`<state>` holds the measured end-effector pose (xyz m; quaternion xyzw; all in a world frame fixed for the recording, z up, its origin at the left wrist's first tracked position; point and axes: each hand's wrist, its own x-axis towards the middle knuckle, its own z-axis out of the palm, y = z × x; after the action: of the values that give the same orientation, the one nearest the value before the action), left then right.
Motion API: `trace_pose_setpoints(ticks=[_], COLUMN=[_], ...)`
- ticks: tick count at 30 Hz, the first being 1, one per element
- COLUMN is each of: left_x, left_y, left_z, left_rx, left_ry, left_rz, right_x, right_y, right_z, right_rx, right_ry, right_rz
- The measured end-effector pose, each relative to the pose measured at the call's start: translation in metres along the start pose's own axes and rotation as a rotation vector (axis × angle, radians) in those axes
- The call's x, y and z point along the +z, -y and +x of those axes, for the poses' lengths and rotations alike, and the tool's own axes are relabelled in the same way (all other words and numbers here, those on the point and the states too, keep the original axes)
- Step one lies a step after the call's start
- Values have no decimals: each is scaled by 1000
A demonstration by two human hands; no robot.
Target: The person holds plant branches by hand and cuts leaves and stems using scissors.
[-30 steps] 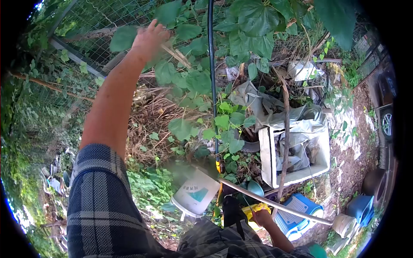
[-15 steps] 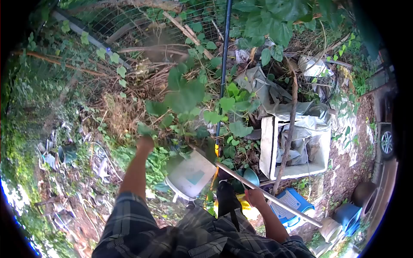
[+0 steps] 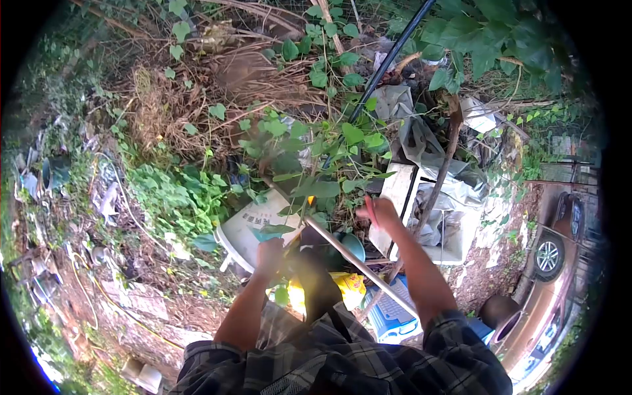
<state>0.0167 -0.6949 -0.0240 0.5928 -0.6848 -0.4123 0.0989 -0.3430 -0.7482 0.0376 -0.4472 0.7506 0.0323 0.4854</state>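
My left hand is low in front of my body, before a white bucket lying on its side. Its fingers look closed on a leafy vine, though blur hides the grip. My right hand is raised beside the white foam box, closed around a red-handled tool whose working end I cannot make out. Between the hands, green vines hang around a black pole. A pale wooden pole slants from the bucket down toward my right side.
Grey plastic sheeting lies over and in the foam box, with a branch leaning across it. A yellow bag and a blue crate sit near my legs. Dry stems are heaped ahead. A car stands far right.
My left hand has come right and down, toward the bucket. My right hand has risen from beside the pale pole to near the foam box. The view has shifted and the black pole now leans right.
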Motion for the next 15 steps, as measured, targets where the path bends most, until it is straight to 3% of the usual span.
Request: trace_pose_setpoints(ticks=[2, 4, 5, 8, 11, 12, 13, 15], left_x=[3, 9, 10, -1, -3, -4, 9, 28], left_y=[-11, -11, -16, -36, -42, -47, -42, -34], left_z=[-5, -2, -3, -1, -5, -6, -7, -10], left_rx=[23, 10, 9, -29, 48, 85, -15, 65], left_ry=[-103, -81, -111, -60, -55, -39, -68, -101], left_rz=[-76, -139, -191, -238, -221, -211, -249, -194], right_x=[-22, -28, -35, -52, -33, -25, -16, -4], right_y=[9, 10, 17, 71, 73, 79, 85, 86], right_z=[52, 124, 141, 149, 205, 218, 229, 246], right_rx=[43, 224, 214, 232, 395, 412, 429, 431], right_ry=[49, 128, 179, 335, 369, 313, 256, 245], right_rz=[-54, 142, 309, 362, 305, 311, 319, 332])
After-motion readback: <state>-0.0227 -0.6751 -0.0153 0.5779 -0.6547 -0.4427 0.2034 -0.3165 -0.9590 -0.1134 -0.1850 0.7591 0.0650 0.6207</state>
